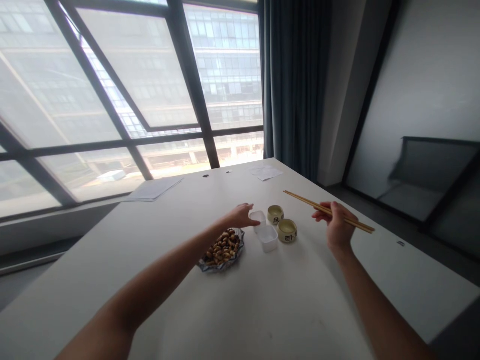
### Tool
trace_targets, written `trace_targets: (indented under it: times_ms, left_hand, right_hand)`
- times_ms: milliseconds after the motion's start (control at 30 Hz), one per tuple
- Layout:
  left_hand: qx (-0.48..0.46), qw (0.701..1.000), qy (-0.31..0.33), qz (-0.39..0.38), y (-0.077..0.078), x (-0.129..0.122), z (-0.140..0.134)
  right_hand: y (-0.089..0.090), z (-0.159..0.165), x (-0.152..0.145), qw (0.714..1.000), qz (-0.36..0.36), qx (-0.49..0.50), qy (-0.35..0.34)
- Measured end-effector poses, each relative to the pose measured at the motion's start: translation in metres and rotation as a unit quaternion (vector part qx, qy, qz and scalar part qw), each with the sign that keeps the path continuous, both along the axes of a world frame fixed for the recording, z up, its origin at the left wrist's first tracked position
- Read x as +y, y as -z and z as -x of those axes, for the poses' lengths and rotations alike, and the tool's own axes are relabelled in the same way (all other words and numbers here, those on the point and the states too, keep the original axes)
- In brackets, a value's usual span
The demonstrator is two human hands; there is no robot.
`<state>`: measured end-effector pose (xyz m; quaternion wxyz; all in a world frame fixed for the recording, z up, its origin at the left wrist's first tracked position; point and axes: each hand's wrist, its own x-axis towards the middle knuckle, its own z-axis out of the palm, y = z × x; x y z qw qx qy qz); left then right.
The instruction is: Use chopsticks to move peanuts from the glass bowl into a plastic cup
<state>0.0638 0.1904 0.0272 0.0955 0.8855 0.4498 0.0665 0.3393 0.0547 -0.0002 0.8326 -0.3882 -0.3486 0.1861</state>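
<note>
My right hand (338,226) is closed around a pair of wooden chopsticks (305,200), which slant over the table with their thin ends up to the left. My left hand (240,216) reaches past the nuts, thumb and fingers apart, at the left side of the farther clear plastic container (258,217); whether it touches it I cannot tell. A nearer clear plastic container (267,239) stands in front of that one. Right beside them are two pale green cups with dark characters, one farther (275,214) and one nearer (287,231). Brown-shelled nuts (224,248) fill a crinkled silvery dish (237,259), partly behind my left forearm.
The white table (240,315) runs toward a large window (138,70). Sheets of paper (154,189) lie at the far left edge, and another sheet (267,173) at the far end. A dark blue curtain (296,85) hangs behind the far right corner.
</note>
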Motion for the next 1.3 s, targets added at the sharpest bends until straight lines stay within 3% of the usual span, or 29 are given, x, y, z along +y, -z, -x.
trace_targets:
  times_ms: [133, 333, 767, 933, 1100, 1200, 1300]
  left_hand:
    - [-0.007, 0.999, 0.007, -0.048, -0.003, -0.024, -0.005]
    - [0.048, 0.997, 0.052, -0.027, 0.005, -0.061, -0.011]
    - [0.062, 0.997, 0.047, -0.023, 0.006, -0.067, -0.006]
    - [0.01, 0.999, 0.035, -0.021, 0.002, -0.069, -0.003]
    - [-0.095, 0.994, -0.022, -0.041, -0.02, -0.052, 0.013]
    - [-0.156, 0.986, -0.042, -0.029, -0.03, -0.053, 0.032]
    - [-0.203, 0.978, -0.038, -0.003, -0.025, -0.082, 0.058]
  right_hand:
    - [-0.002, 0.0, -0.001, 1.0, -0.003, 0.001, 0.005]
    - [-0.003, 0.002, -0.002, 1.0, 0.0, -0.004, 0.007]
    - [-0.002, 0.006, -0.002, 1.0, -0.006, -0.004, -0.001]
    - [-0.002, 0.004, -0.003, 1.0, -0.009, -0.004, -0.005]
    - [-0.007, 0.016, -0.009, 0.999, -0.019, -0.004, -0.031]
    - [-0.008, 0.042, -0.018, 0.994, -0.02, 0.004, -0.105]
    - [-0.005, 0.073, -0.03, 0.983, -0.003, 0.004, -0.184]
